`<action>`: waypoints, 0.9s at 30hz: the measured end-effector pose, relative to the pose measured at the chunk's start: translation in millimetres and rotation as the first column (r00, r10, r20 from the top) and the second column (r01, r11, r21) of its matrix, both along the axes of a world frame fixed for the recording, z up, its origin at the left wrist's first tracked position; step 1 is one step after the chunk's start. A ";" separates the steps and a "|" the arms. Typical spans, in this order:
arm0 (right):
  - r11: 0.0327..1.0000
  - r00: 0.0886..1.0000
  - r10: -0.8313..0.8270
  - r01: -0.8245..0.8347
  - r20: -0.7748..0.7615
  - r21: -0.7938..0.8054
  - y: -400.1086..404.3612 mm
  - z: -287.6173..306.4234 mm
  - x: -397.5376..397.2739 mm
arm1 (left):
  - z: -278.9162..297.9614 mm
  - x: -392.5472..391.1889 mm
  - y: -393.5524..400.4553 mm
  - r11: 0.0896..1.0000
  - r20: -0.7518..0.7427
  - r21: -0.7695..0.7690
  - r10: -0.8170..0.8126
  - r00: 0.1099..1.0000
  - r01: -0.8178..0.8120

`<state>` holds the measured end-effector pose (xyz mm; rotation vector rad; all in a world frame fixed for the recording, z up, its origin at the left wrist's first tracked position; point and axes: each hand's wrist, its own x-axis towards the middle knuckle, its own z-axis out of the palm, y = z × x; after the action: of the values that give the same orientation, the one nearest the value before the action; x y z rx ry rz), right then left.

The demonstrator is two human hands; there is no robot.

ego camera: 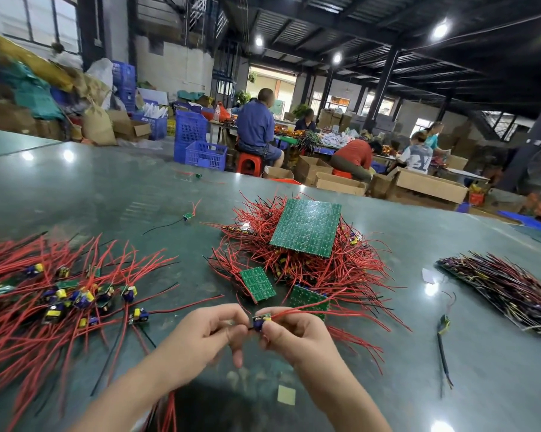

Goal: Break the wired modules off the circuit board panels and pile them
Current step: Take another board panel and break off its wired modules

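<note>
Between both hands sits a small wired module (260,321) with a blue and yellow part and red wires trailing to the right. My left hand (205,335) pinches its left end, my right hand (294,335) grips its right end. Ahead lies a large green circuit board panel (306,227) on a heap of red wires (341,269). Two smaller panel pieces (258,283) (309,302) lie just beyond my hands. On the left spreads the pile of separated modules (66,297) with red and black wires.
A dark bundle of wired boards (506,288) lies at the right. Loose modules (187,216) (443,324) and a paper scrap (286,395) dot the green table (107,188). People sit among cardboard boxes and blue crates beyond the table's far edge.
</note>
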<state>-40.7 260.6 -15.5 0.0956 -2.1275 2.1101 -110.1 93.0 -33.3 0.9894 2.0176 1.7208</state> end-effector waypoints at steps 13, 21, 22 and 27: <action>0.715 0.858 -0.415 0.513 -0.303 0.474 0.5 -11.4 -9.3 | -6.7 1.7 0.3 0.882 -0.408 -0.398 0.078 0.910 -0.254; 0.823 0.842 -0.512 0.538 -0.170 0.182 31.3 -7.6 -13.0 | -11.0 -0.4 0.3 0.923 -0.389 -0.296 0.119 0.914 -0.246; 0.854 0.867 -0.479 0.497 -0.142 0.153 31.8 -7.0 -12.9 | -9.5 -1.9 -0.3 0.934 -0.349 -0.281 0.112 0.930 -0.219; 0.937 0.942 -0.324 0.332 -0.082 0.111 35.0 0.2 -9.6 | 1.6 -13.4 -13.3 0.967 -0.190 -0.230 0.062 0.980 -0.106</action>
<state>-50.3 295.6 -15.3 -0.1689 -2.0670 1.7647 -123.5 79.7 -31.6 1.0230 2.3479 1.4261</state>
